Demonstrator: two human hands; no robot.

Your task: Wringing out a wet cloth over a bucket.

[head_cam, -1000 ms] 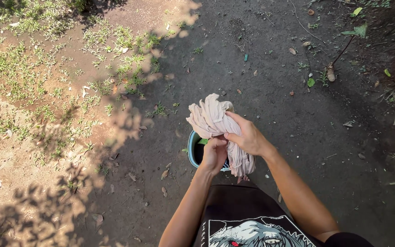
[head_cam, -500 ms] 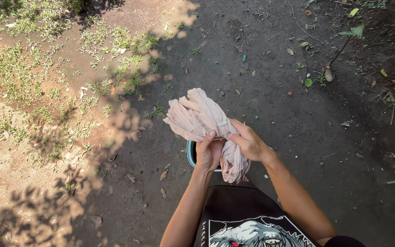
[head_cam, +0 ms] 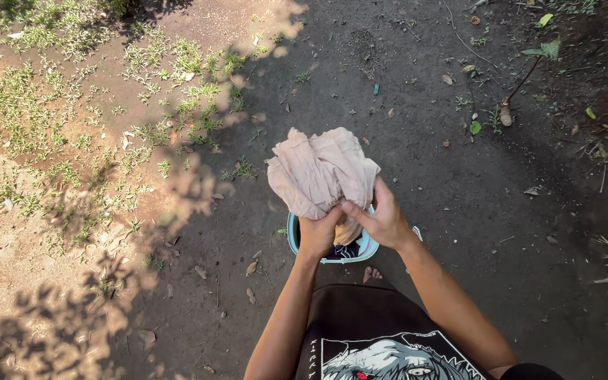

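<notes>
**Two hands hold a bundled cloth over a small bucket**

Most of the view is the ground (head_cam: pixel 459 211), dark bare soil in the shade. At the left side it becomes lighter and sunlit, with patches of low grass (head_cam: pixel 58 119) and the shadow of leaves on it. Dry leaves and some thin twigs lie scattered at the right side.

Next in size is the person's black shirt (head_cam: pixel 367 331) at the bottom edge, with a pale printed drawing on it.

The cloth (head_cam: pixel 321 169) is a pale pink-beige fabric, gathered into a crumpled bundle. It is held up in the air, directly above the bucket, and its lower end goes down between the two hands. It hides the far part of the bucket rim.

The bucket (head_cam: pixel 293 239) is small and round, with a light blue-green rim, and stands on the soil just in front of the person. Inside it looks dark; something dark lies in it, but I cannot tell what it is.

The left hand (head_cam: pixel 317 236) is closed around the lower part of the cloth. The right hand (head_cam: pixel 381 222) grips the cloth from the right side, fingers closed on the fabric. Both hands are close together, almost touching.

A few toes (head_cam: pixel 369 273) show just below the bucket.
</notes>
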